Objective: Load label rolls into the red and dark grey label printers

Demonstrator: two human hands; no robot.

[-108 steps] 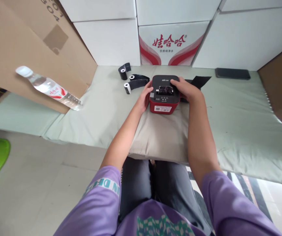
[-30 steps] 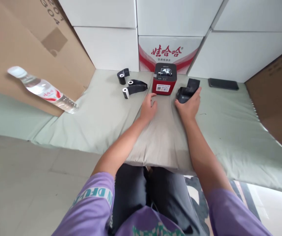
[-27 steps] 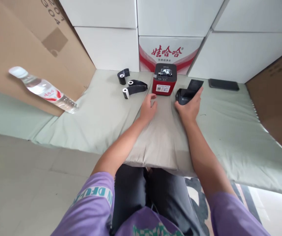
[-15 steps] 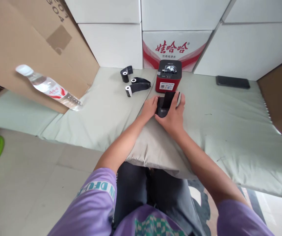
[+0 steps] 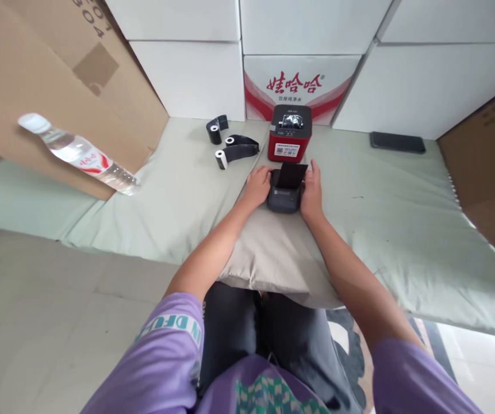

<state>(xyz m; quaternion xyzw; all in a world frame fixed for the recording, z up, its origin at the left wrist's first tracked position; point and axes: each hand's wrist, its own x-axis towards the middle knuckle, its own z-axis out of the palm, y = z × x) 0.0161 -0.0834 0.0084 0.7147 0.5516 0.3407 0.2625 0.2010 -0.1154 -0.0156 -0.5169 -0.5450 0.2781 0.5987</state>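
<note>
A small black receipt printer sits on the cloth-covered surface between my hands. From its top sticks up a strip of black paper, leaning a little to the right. My left hand grips the printer's left side, fingers curled along its edge. Against the right side is my right hand, its fingers partly hidden behind the printer and paper. Just beyond stands a larger red and black printer with a white label on its front.
Several black paper rolls lie partly unwound to the left. A water bottle leans on a cardboard box. White cartons line the back. At the far right lies a black phone-like slab.
My right hand has let go of the black paper and moved down to the small printer's right side. My left hand stays at the left side. The view has shifted slightly.
</note>
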